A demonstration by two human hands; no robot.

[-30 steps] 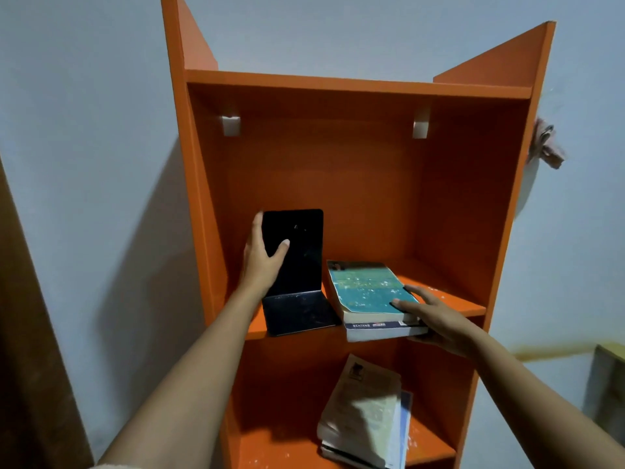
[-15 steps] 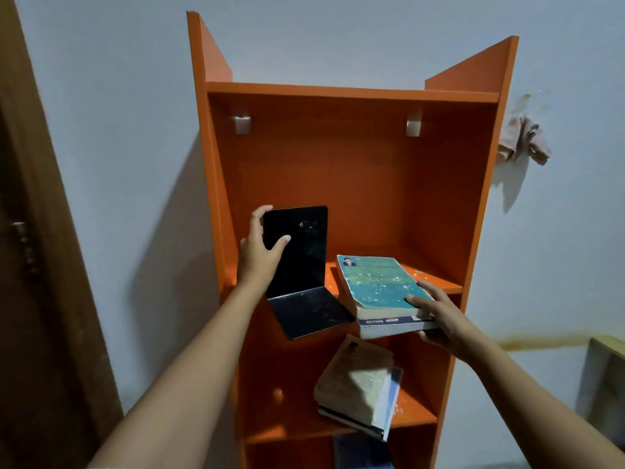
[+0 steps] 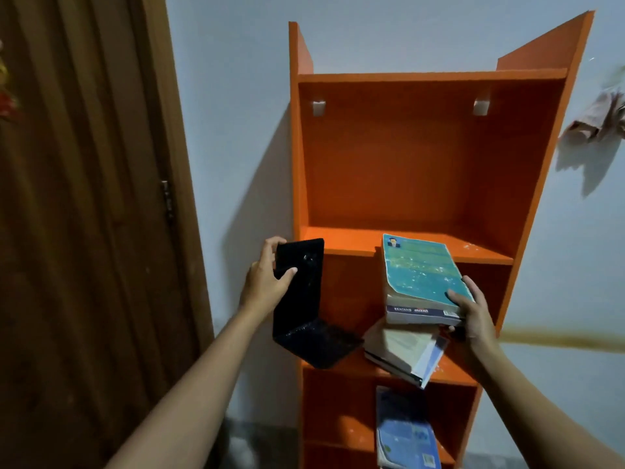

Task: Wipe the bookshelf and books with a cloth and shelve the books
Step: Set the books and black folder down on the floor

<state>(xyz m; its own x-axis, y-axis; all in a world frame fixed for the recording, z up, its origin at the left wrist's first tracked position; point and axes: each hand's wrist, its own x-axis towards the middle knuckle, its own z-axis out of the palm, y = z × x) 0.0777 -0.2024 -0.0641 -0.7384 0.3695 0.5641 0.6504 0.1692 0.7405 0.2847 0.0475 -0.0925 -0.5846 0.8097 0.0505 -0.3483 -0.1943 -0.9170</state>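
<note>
An orange bookshelf (image 3: 399, 164) stands against a pale wall. My left hand (image 3: 265, 282) grips the upright plate of a black L-shaped bookend (image 3: 304, 306), held out in front of the shelf's left edge. My right hand (image 3: 471, 316) holds a thick book with a teal cover (image 3: 421, 275) by its near right corner, its far end just over the upper shelf board (image 3: 345, 242). Below it a pile of pale books (image 3: 402, 353) lies on the middle shelf. A blue book (image 3: 406, 434) lies on the shelf under that. A crumpled pinkish cloth (image 3: 598, 120) hangs on the wall at the right.
A dark brown wooden door (image 3: 77, 214) with a hinge fills the left side, close to the shelf. The upper shelf board carries white specks of dust near its right end. A brownish stain runs along the wall at the lower right (image 3: 558, 338).
Both hands have pulled back out of the shelf: the bookend left the upper board toward the left front, and the teal book was lifted off and drawn outward. The view shifted left, showing the door.
</note>
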